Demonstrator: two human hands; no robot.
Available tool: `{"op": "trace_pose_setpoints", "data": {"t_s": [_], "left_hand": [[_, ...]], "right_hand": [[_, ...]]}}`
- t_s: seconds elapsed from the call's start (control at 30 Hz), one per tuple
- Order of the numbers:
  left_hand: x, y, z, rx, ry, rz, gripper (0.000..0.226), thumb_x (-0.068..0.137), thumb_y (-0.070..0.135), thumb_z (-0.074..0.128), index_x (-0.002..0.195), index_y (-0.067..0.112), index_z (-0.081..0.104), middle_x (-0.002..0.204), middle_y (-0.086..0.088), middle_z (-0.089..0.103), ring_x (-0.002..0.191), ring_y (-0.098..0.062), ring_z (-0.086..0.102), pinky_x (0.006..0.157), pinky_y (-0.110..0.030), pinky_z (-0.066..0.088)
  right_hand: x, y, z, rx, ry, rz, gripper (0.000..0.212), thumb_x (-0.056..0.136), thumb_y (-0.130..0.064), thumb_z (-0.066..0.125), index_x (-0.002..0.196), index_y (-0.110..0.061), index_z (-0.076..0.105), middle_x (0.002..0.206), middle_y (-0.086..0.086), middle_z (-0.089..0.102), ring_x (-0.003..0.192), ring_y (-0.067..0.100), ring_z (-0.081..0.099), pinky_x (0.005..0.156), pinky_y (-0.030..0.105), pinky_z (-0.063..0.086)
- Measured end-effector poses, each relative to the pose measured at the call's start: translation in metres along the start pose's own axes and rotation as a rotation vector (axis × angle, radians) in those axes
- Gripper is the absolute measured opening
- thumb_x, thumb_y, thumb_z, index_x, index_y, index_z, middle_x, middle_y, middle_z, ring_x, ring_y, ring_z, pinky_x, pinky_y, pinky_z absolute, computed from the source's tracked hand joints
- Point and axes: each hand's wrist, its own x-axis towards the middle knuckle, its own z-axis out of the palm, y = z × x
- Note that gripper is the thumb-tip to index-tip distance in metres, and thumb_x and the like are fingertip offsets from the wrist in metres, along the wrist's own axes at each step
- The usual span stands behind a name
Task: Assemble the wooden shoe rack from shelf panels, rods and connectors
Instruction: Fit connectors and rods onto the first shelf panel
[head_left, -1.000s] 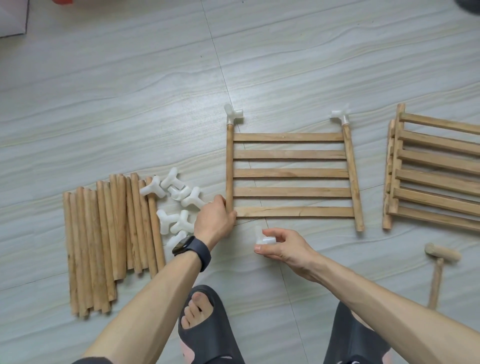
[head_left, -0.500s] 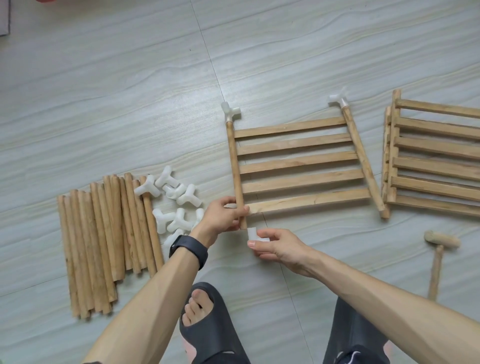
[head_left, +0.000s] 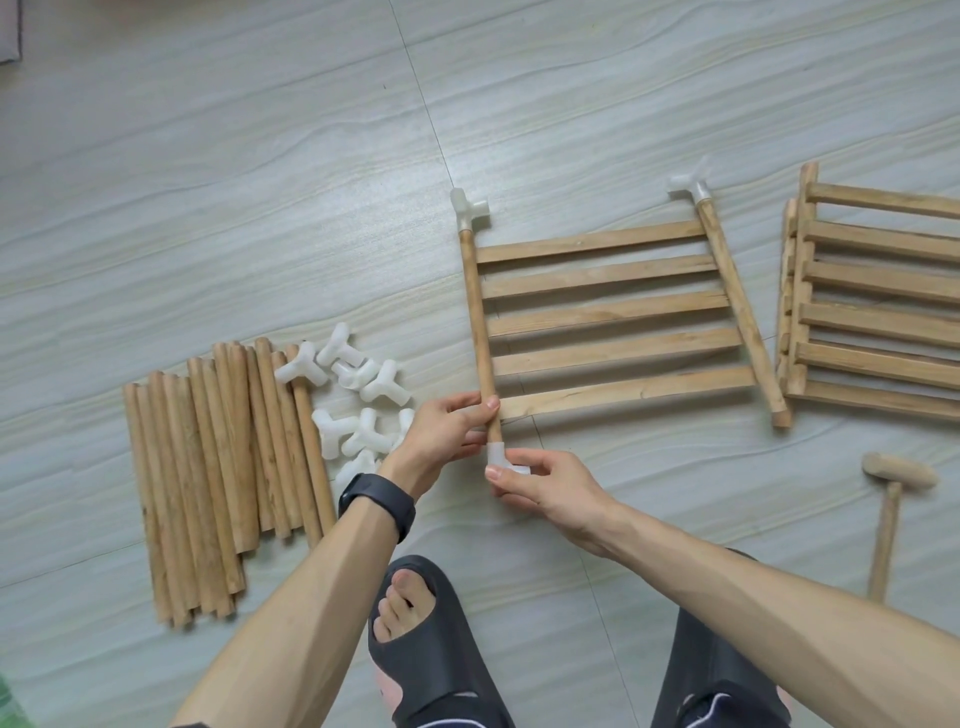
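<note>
1. Our right hand (head_left: 545, 486) curls its fingers round a white plastic three-way connector (head_left: 496, 453), which sits at the near tip of the round wooden side rod (head_left: 475, 301).
2. Our left hand (head_left: 441, 428) grips that rod just above; we should steady it and push the connector straight along the rod's axis.
3. The slatted wooden shelf panel (head_left: 608, 312) lies on a pale grey wood-grain tile floor (head_left: 260, 182), with a small wooden mallet (head_left: 885, 540) to the right.
4. Loose wooden rods (head_left: 208, 467) and spare white connectors (head_left: 363, 384) lie left.

Pale tiled floor (head_left: 260, 182) carries a row of rods (head_left: 218, 467), loose white connectors (head_left: 358, 395), one shelf panel (head_left: 613, 322), a stack (head_left: 878, 306), seemingly more panels, and a mallet (head_left: 888, 519).
</note>
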Motion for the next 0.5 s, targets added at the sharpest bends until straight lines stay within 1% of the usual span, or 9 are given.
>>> {"op": "trace_pose_setpoints", "data": {"t_s": [0.07,0.1,0.17,0.23,0.3,0.4,0.43,0.47,0.5], "left_hand": [[0.000,-0.002,-0.001,-0.017,0.012,0.018,0.035,0.092,0.033,0.074,0.118,0.009,0.071,0.074,0.003,0.059,0.063,-0.012,0.051,0.079,-0.030,0.046],[-0.001,-0.001,-0.001,-0.019,0.020,0.028,0.035,0.092,0.032,0.074,0.118,0.009,0.071,0.077,-0.001,0.061,0.068,-0.016,0.053,0.082,-0.033,0.048],[-0.001,0.002,-0.001,0.011,0.053,0.047,0.041,0.091,0.031,0.075,0.125,0.009,0.067,0.088,-0.004,0.074,0.081,-0.022,0.065,0.092,-0.038,0.055],[-0.001,0.004,-0.001,0.047,0.081,0.062,0.046,0.091,0.032,0.075,0.129,0.009,0.064,0.099,-0.004,0.078,0.093,-0.023,0.072,0.098,-0.043,0.055],[-0.003,0.005,-0.002,0.080,0.088,0.074,0.041,0.091,0.033,0.075,0.126,0.011,0.067,0.100,-0.003,0.078,0.099,-0.025,0.074,0.098,-0.043,0.055],[-0.005,0.004,-0.002,0.120,0.101,0.091,0.020,0.092,0.033,0.074,0.108,0.022,0.072,0.097,-0.003,0.079,0.097,-0.026,0.074,0.095,-0.040,0.057],[-0.004,0.003,-0.002,0.131,0.105,0.095,0.019,0.092,0.032,0.074,0.108,0.021,0.072,0.095,-0.003,0.079,0.094,-0.025,0.074,0.092,-0.038,0.058],[-0.004,0.002,-0.003,0.148,0.100,0.097,0.023,0.093,0.031,0.073,0.111,0.017,0.073,0.091,0.000,0.078,0.087,-0.020,0.074,0.085,-0.033,0.059],[-0.004,0.001,-0.003,0.176,0.087,0.101,0.026,0.094,0.029,0.072,0.115,0.013,0.073,0.085,0.004,0.078,0.079,-0.013,0.073,0.075,-0.024,0.058]], "right_hand": [[0.001,-0.004,0.001,0.006,-0.005,-0.012,0.055,0.085,-0.023,0.082,0.130,0.003,0.063,0.094,0.008,0.071,0.085,0.014,0.069,0.093,0.030,0.058],[0.002,-0.007,0.001,0.012,-0.011,-0.015,0.050,0.085,-0.023,0.082,0.126,0.002,0.066,0.091,0.007,0.070,0.084,0.015,0.068,0.095,0.033,0.058],[0.003,-0.012,0.001,0.005,-0.026,-0.018,0.040,0.086,-0.022,0.082,0.117,-0.001,0.071,0.087,0.005,0.070,0.083,0.016,0.066,0.097,0.036,0.057],[0.005,-0.015,0.001,-0.008,-0.036,-0.030,0.031,0.086,-0.022,0.082,0.110,-0.005,0.075,0.084,0.004,0.070,0.083,0.016,0.067,0.097,0.037,0.058],[0.007,-0.014,0.003,-0.009,-0.028,-0.038,0.027,0.086,-0.023,0.082,0.106,-0.006,0.077,0.082,0.002,0.071,0.082,0.016,0.067,0.096,0.037,0.058],[0.008,-0.008,0.007,0.005,0.009,-0.034,0.024,0.085,-0.023,0.084,0.102,-0.008,0.076,0.080,0.001,0.072,0.080,0.015,0.068,0.091,0.032,0.060],[0.008,-0.007,0.007,0.012,0.020,-0.030,0.023,0.084,-0.023,0.084,0.100,-0.009,0.075,0.082,0.001,0.073,0.080,0.014,0.069,0.089,0.030,0.060],[0.009,-0.005,0.006,0.006,0.025,-0.025,0.025,0.084,-0.023,0.084,0.102,-0.009,0.075,0.085,0.002,0.073,0.081,0.014,0.070,0.087,0.028,0.060],[0.010,-0.004,0.005,-0.020,0.015,-0.018,0.030,0.084,-0.024,0.084,0.107,-0.007,0.074,0.088,0.003,0.073,0.083,0.014,0.069,0.086,0.026,0.059]]}}
